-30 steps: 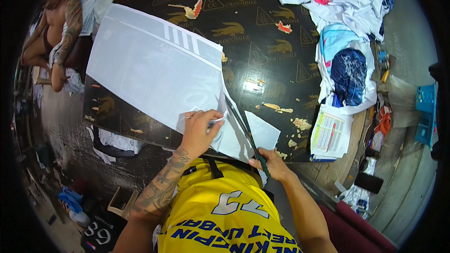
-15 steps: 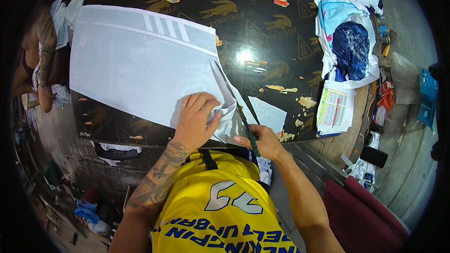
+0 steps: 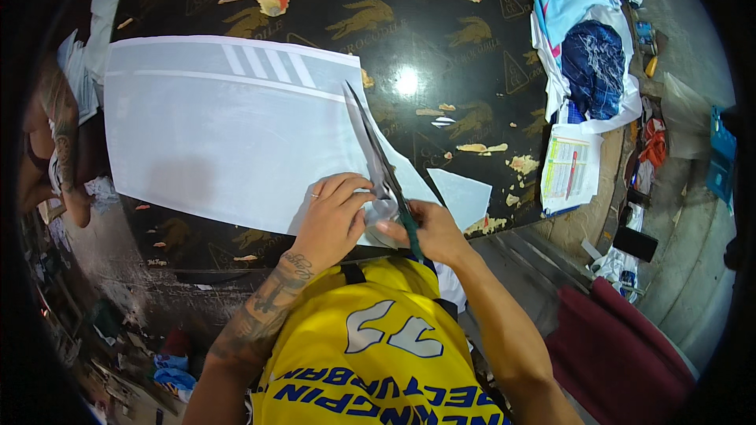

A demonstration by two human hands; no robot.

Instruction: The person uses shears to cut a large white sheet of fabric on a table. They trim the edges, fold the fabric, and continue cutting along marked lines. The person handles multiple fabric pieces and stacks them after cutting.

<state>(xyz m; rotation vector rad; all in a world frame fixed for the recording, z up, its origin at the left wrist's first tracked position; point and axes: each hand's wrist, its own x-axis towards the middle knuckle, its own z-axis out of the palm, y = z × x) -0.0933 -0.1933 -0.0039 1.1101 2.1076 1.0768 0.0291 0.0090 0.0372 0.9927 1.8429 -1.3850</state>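
A white and pale grey cloth panel (image 3: pixel 220 138) with slanted stripes lies flat on the dark table. My right hand (image 3: pixel 435 232) is closed round the green-wrapped handles of long dark scissors (image 3: pixel 372 135) at the panel's right side. The blades point away from me, their tip near the grey striped band, lying along the cloth's right edge. My left hand (image 3: pixel 337 208) pinches a bunched fold of the panel close beside the scissors. The fingertips are partly hidden by the fold. A loose white offcut (image 3: pixel 465 195) rests right of the scissors.
The dark tabletop (image 3: pixel 441 122) has peeled, chipped patches. Piled clothes (image 3: pixel 587 71) and printed sheets (image 3: pixel 571 165) with a red pen (image 3: pixel 572 173) lie along its right side. A phone (image 3: pixel 635 245) and maroon cloth (image 3: pixel 614 338) sit lower right. Another person's arm (image 3: pixel 63 122) shows at far left.
The scissors have moved up and left, their tip now farther over the panel. Their handles are lower and more to the left. My left hand keeps its pinch on the cloth.
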